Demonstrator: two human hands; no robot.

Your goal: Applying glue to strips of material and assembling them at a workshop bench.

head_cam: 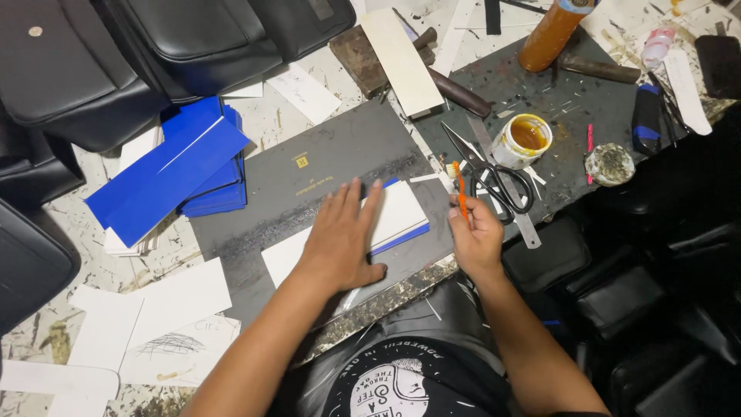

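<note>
Scissors (498, 181) right of board (309, 166) (jar (522, 140) behind)

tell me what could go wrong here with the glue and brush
The open glue pot sits close to the right hand, so a swing of the orange brush might tip it. The left hand lies flat on the white card; glue could smear onto its fingers. The scissors lie open beside the brush.

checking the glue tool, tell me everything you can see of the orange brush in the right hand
The thin orange-handled brush looks like plastic, a slim straight stick with a small pale bristle head at its top end. It stands nearly upright, tilted slightly left, pinched near its lower end by the right hand. Its head hangs over the dark grey work board, just left of the black-handled scissors. Whether the bristles carry glue is too small to tell.
</note>
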